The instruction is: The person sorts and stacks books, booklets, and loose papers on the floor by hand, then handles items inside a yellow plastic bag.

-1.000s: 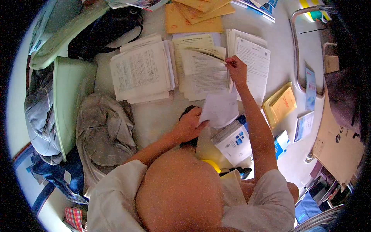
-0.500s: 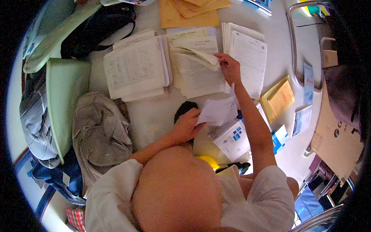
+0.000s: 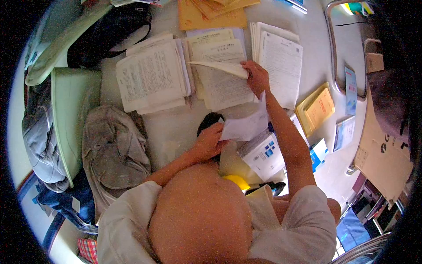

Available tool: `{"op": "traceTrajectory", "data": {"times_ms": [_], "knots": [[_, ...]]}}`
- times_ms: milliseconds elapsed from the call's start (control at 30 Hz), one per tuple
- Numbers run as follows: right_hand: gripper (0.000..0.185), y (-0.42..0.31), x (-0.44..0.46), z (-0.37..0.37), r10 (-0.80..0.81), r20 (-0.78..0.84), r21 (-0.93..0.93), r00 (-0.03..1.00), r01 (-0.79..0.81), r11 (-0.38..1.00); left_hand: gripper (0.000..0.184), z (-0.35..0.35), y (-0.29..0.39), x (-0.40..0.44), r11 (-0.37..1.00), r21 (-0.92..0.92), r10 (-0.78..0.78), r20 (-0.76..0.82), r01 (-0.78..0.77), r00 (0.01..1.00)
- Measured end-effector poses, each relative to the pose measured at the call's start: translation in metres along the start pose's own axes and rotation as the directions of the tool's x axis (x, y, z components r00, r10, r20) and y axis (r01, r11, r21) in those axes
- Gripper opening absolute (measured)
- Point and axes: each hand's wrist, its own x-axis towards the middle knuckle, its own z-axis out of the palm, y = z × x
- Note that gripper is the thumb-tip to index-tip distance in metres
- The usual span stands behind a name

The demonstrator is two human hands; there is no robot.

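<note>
Head view: right hand (image 3: pixel 257 79) is clamping fingers on raised pages (image 3: pixel 222 67) of middle paper stack (image 3: pixel 228 92). Left hand (image 3: pixel 207 143) is clamping fingers on loose white sheet (image 3: pixel 244 126).

Lifted page (image 3: pixel 222 67): peeled farther down | white sheet (image 3: pixel 244 126): upper edge slanted
</note>
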Motion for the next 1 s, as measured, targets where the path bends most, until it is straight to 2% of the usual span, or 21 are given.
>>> {"op": "traceTrajectory", "data": {"times_ms": [67,100,167,333,400,433,500,567,700,767,833,900,967,1000], "knots": [[0.035,-0.001,-0.007,0.002,-0.04,-0.03,-0.02,0.999,0.04,0.999,0.036,-0.002,-0.009,-0.004,0.987,0.074,0.134,0.078,-0.14,0.988],[0.038,-0.007,-0.008,0.001,-0.084,-0.064,-0.045,0.994,0.081,0.996,0.036,-0.002,-0.009,-0.006,0.989,0.068,0.128,0.083,-0.134,0.988],[0.037,-0.011,-0.01,-0.001,-0.05,-0.061,-0.004,0.997,0.05,0.999,0.041,-0.003,-0.007,-0.008,0.989,0.109,0.084,0.159,-0.102,0.984],[0.032,-0.032,-0.01,-0.016,0.005,-0.059,0.055,0.998,-0.002,0.998,0.041,-0.005,-0.006,-0.01,0.993,0.078,0.081,0.145,-0.093,0.986],[0.03,-0.039,-0.01,-0.024,0.009,-0.071,0.139,0.997,0.001,0.99,0.039,-0.004,-0.005,-0.01,0.991,0.084,0.09,0.148,-0.103,0.985],[0.03,-0.038,-0.01,-0.025,0.009,-0.074,0.136,0.997,0.001,0.991,0.038,-0.005,-0.004,-0.01,0.996,0.087,-0.044,0.17,0.029,0.985],[0.032,-0.036,-0.012,-0.026,-0.077,-0.153,0.193,0.985,0.106,0.975,0.037,-0.005,-0.006,-0.011,0.983,0.093,-0.173,0.195,0.157,0.966],[0.033,-0.038,-0.016,-0.028,-0.048,-0.149,0.208,0.988,0.079,0.975,0.039,-0.005,-0.012,-0.012,0.989,-0.126,-0.07,0.103,0.083,0.992],[0.033,-0.047,-0.013,-0.039,0.062,-0.134,0.228,0.989,-0.03,0.973,0.039,-0.024,-0.008,-0.002,0.969,-0.209,-0.097,0.171,0.132,0.981],[0.032,-0.037,-0.01,-0.031,0.076,-0.12,0.176,0.99,-0.054,0.983,0.047,-0.041,0.002,0.017,0.993,-0.071,0.104,0.159,-0.094,0.982],[0.032,-0.02,-0.009,-0.014,0.093,-0.107,0.126,0.99,-0.079,0.989,0.052,-0.039,-0.019,0.034,0.996,-0.01,0.086,0.14,-0.085,0.986],[0.031,-0.002,-0.013,0.006,0.022,-0.158,0.142,0.987,0.001,0.99,0.058,-0.035,-0.046,0.057,0.996,0.049,0.066,0.119,-0.073,0.991],[0.03,-0.005,-0.012,0.004,0.012,-0.127,0.085,0.992,-0.001,0.996,0.069,-0.027,-0.07,0.081,0.968,0.095,0.211,0.198,-0.233,0.957],[0.03,-0.007,-0.013,0.003,0.004,-0.091,0.026,0.996,-0.001,1.0,0.069,-0.021,-0.076,0.086,0.969,0.095,0.207,0.2,-0.229,0.958]]}}
